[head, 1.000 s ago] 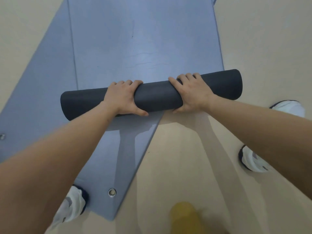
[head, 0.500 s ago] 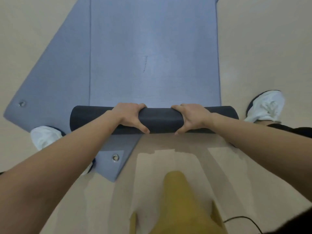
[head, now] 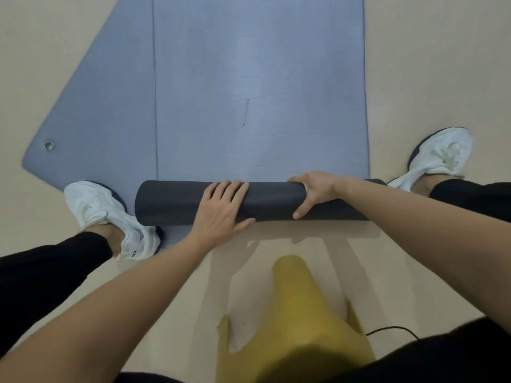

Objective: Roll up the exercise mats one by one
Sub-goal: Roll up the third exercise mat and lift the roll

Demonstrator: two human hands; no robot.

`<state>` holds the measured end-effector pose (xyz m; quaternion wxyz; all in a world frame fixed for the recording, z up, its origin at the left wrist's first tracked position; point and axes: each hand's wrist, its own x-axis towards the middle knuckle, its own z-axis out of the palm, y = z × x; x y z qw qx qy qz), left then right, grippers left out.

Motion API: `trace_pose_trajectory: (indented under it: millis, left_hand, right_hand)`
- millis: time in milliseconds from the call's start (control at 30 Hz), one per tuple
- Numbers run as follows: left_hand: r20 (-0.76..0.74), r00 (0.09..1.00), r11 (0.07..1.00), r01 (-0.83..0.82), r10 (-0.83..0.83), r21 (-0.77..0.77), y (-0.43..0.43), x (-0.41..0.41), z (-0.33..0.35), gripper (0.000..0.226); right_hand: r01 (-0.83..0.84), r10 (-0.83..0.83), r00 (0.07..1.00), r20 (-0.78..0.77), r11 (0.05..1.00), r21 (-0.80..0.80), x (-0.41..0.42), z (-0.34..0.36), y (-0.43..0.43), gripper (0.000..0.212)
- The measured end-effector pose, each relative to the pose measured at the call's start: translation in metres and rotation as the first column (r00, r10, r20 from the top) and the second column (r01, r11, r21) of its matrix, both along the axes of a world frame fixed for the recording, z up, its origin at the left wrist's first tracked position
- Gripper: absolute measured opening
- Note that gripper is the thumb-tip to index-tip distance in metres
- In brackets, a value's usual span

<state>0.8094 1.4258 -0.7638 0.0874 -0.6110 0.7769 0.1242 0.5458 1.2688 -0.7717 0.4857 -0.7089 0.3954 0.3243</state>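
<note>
The far end of the upper mat (head: 260,78) was cut off by the top edge, and the right end of its dark roll (head: 177,201) was hidden behind the right forearm (head: 401,217). The roll was found under both hands: the left hand (head: 221,210) was laid flat on its middle with fingers straight, while the right hand (head: 315,190) was wrapped round it, thumb on the near side. The roll's long axis was set left to right, across the mat, partly over a second mat (head: 110,106)

Dark charcoal roll (head: 177,201) lies on the plain blue-grey mat (head: 260,78), white shoes (head: 105,214) flanking it on the beige floor (head: 442,64).
</note>
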Motion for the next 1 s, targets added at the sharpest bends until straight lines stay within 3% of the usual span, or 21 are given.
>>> trace_pose_trajectory:
  millis: [167, 267, 367, 533, 633, 833, 1000]
  left_hand:
    - [0.049, 0.999, 0.999, -0.024, 0.022, 0.030, -0.009, 0.002, -0.010, 0.097]
    - [0.011, 1.000, 1.000, -0.009, 0.009, 0.027, -0.025, 0.010, -0.015, 0.098]
    - [-0.023, 0.999, 0.991, -0.031, 0.034, 0.128, -0.051, 0.017, -0.011, 0.100]
    - [-0.082, 0.989, 0.932, -0.087, 0.124, 0.351, -0.101, 0.026, -0.003, 0.085]
    - [-0.103, 0.980, 0.909, -0.118, 0.172, 0.401, -0.119, 0.031, -0.005, 0.081]
    - [-0.111, 0.970, 0.904, -0.156, 0.216, 0.398, -0.141, 0.031, -0.002, 0.081]
    - [-0.188, 0.947, 0.957, -0.230, 0.262, 0.176, -0.131, 0.029, 0.000, 0.066]
  right_hand:
    - [-0.039, 0.033, 0.998, -0.058, 0.994, -0.103, -0.002, -0.005, -0.003, 0.126]
    - [-0.059, 0.041, 0.997, -0.063, 0.950, -0.306, -0.010, 0.001, 0.000, 0.119]
    - [-0.019, -0.012, 0.998, -0.055, 0.851, -0.525, -0.012, 0.016, 0.009, 0.104]
    - [0.149, -0.096, 0.989, 0.114, 0.603, -0.784, -0.003, 0.017, 0.046, 0.071]
    - [0.082, -0.004, 0.995, 0.096, 0.562, -0.823, -0.001, 0.007, 0.073, 0.081]
    - [-0.132, 0.183, 0.983, -0.024, 0.605, -0.785, -0.015, -0.011, 0.065, 0.104]
    - [-0.085, 0.126, 0.992, -0.012, 0.591, -0.802, -0.010, -0.022, 0.053, 0.099]
